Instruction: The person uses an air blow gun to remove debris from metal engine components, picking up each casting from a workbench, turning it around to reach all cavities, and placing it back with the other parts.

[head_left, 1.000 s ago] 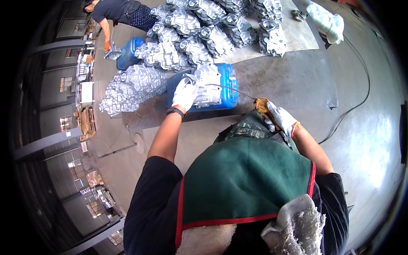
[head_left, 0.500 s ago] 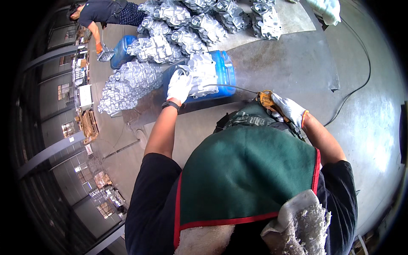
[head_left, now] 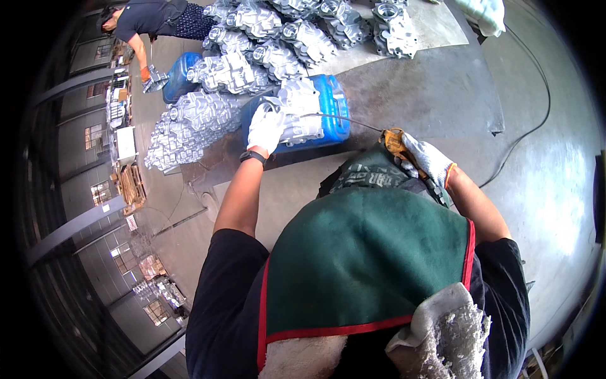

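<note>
Since half a second ago, the far end of the thin rod [head_left: 353, 120] has swung toward 12 o'clock across the casting; both gloved hands stay in nearly the same places. That casting [head_left: 302, 104], silver-grey and ribbed, lies on a blue container [head_left: 338, 110] just off 12 o'clock, ahead of the wearer's chest, on the dark tabletop [head_left: 429, 95].

At the casting's 8 o'clock side, the left hand [head_left: 266, 128] lies against it in a white glove, with a dark band [head_left: 252, 156] on the wrist; its fingers are partly lost against the pale metal, so I cannot tell whether they pinch it or only press. Toward 1 o'clock from the apron [head_left: 366, 265], the right hand [head_left: 429, 159] is closed around an orange-yellow handheld tool [head_left: 393, 143], fingers wrapped on its body. From the tool, the rod runs toward 10 o'clock, its end over the casting; whether it touches the metal is too fine to see.

More castings [head_left: 230, 72] crowd the table from 11 to 12 o'clock, and a stepped stack [head_left: 196, 126] stands at 10 o'clock. Farther along 10 o'clock, a co-worker [head_left: 148, 19] reaches an orange-cuffed hand to a metal part [head_left: 156, 80] beside a second blue container [head_left: 181, 77].
</note>
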Motion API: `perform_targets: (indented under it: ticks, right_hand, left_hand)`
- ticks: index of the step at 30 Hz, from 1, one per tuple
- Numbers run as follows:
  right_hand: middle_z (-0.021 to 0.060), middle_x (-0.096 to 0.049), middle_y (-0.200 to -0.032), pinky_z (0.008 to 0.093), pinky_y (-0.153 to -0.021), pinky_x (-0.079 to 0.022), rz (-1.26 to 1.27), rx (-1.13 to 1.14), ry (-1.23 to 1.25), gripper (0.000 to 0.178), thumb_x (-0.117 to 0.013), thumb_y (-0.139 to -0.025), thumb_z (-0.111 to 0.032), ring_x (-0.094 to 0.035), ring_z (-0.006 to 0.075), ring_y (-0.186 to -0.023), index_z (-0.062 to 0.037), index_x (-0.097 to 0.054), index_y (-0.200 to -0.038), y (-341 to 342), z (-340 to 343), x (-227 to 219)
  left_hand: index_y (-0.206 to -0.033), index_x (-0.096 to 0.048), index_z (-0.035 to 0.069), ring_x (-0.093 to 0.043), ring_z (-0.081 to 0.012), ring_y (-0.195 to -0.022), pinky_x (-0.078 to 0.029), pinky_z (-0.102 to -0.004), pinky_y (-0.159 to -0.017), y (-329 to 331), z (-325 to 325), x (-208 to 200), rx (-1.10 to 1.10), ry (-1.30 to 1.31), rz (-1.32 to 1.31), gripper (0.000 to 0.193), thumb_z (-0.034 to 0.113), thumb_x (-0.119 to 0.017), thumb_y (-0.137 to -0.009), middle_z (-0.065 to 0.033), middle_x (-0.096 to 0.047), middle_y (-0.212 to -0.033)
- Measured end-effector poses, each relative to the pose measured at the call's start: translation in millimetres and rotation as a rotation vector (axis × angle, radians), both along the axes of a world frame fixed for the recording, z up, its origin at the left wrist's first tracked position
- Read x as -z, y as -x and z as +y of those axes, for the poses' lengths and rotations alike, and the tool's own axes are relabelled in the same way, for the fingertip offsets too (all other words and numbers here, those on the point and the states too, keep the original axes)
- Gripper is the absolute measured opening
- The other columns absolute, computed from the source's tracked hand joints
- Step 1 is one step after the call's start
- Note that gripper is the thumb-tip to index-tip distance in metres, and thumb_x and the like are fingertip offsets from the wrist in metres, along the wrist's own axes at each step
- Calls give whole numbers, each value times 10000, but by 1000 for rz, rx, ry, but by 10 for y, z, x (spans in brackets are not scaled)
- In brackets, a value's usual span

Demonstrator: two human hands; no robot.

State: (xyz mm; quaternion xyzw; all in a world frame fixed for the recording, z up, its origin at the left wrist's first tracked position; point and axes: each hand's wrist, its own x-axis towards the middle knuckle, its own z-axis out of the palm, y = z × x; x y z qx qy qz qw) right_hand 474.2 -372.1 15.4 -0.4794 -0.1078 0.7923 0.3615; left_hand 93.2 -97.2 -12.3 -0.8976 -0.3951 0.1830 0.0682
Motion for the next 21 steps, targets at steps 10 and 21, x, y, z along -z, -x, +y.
perform_targets:
  ticks: [10,21]
  right_hand:
    - [-30,-533,-637,219,-440,-320,-216,-147,-35,475,-390,-952,-496,-428,54,-507,-93,-629,-873,147,-6,142]
    - [-28,-546,-695,228,-481,-348,-74,-60,-68,509,-347,-956,-505,-438,66,-557,-82,-628,-929,103,-58,405]
  left_hand:
    - [-1339,-445,165,-303,-363,-1300,-241,-418,-1094,-92,-27,-88,21,2,-18,490,364,-468,-892,-151,-442,-1342]
    - [-1307,-476,114,-318,-357,-1293,-252,-409,-1090,-30,-61,-94,16,4,-41,501,360,-512,-872,-160,-419,-1360]
